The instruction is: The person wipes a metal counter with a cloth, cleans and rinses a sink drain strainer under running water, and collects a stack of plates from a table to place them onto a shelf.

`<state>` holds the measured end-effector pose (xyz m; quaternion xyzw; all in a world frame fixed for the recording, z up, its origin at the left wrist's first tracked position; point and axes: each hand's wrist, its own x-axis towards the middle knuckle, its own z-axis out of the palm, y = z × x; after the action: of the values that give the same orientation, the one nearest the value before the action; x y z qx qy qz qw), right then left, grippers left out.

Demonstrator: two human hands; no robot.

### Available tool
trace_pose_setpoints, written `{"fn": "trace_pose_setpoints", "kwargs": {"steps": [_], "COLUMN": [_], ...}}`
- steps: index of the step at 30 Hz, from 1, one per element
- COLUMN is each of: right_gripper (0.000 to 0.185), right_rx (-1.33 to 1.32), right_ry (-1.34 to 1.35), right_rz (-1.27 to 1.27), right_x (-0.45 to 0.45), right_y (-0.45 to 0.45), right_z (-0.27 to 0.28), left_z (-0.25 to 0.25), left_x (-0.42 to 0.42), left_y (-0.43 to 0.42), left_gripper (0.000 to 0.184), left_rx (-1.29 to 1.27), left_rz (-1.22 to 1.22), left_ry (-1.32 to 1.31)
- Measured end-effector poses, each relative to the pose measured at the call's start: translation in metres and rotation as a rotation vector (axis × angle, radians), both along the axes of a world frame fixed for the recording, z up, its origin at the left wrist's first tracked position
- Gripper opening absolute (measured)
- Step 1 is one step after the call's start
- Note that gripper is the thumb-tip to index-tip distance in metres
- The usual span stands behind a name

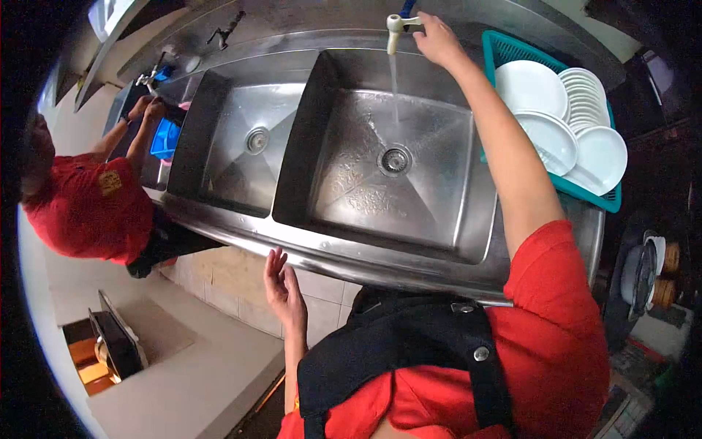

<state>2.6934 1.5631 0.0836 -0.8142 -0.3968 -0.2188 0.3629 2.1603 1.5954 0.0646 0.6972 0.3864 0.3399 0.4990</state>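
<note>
My right hand (437,41) is at the lever of the cream-coloured tap (395,31), its fingers around the handle's end. Water runs from the tap in a thin stream into the right-hand steel basin (439,183), near its round drain (395,159). Below the sink's front edge, my left hand (284,287) is raised with its fingers apart and nothing in it. Beside my right forearm, a teal basket (613,199) holds white plates (531,86) and a stack of small white dishes (585,95).
A second steel basin (252,175) lies left of the first. Beyond it, a co-worker in a red shirt (88,208) has both hands near another tap (148,79), beside a blue container (165,139). The sink's rounded front rim (322,256) runs before me.
</note>
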Motion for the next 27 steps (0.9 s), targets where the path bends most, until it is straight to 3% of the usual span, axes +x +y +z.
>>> {"fn": "trace_pose_setpoints", "kwargs": {"steps": [3,6,10,11,12,14,16,17,18,20,23,25,27], "right_gripper": [0.032,0.031,0.034,0.032,0.029,0.025,0.022,0.017,0.014,0.015,0.019,0.021,0.025], "right_rx": [-0.103,-0.174,-0.071,0.138,0.352,0.386,0.339,0.195,0.066,-0.483,-0.644,-0.692,-0.869], "right_ry": [0.176,0.285,0.167,0.358,0.544,0.475,0.603,0.639,0.869,0.84,0.704,0.787,0.843], "right_rz": [-0.142,-0.132,-0.125,0.002,0.129,-0.046,-0.097,-0.108,-0.02,-0.095,-0.009,-0.055,-0.095], "right_x": [-0.022,-0.069,-0.091,-0.092,-0.095,-0.114,-0.126,-0.135,-0.139,-0.146,-0.15,-0.151,-0.149], "right_y": [0.001,0.006,0.016,0.011,0.006,-0.008,-0.026,-0.034,-0.045,-0.048,-0.035,-0.011,0.007], "right_z": [0.024,0.047,0.025,0.02,0.013,-0.016,-0.097,-0.13,-0.173,-0.218,-0.29,-0.29,-0.297], "left_z": [0.006,-0.013,-0.032,-0.044,-0.061,-0.093,-0.133,-0.169,-0.199,-0.252,-0.231,-0.211,-0.188], "left_x": [0.023,0.056,0.13,0.147,0.164,0.196,0.217,0.223,0.228,0.229,0.236,0.235,0.236], "left_y": [0.051,0.092,0.109,0.11,0.11,0.11,0.104,0.103,0.102,0.092,0.071,0.067,0.075], "left_gripper": [0.042,0.039,0.043,0.044,0.045,0.041,0.038,0.038,0.038,0.039,0.034,0.034,0.034], "left_rx": [0.049,-0.008,0.192,0.168,0.146,0.268,0.442,0.477,0.511,0.489,0.226,0.101,0.083], "left_rz": [-0.147,-0.275,-0.725,-0.799,-0.876,-1.003,-1.107,-1.182,-1.255,-1.316,-1.329,-1.315,-1.312], "left_ry": [0.046,0.119,0.32,0.321,0.325,0.351,0.483,0.512,0.543,0.587,0.569,0.479,0.581]}}
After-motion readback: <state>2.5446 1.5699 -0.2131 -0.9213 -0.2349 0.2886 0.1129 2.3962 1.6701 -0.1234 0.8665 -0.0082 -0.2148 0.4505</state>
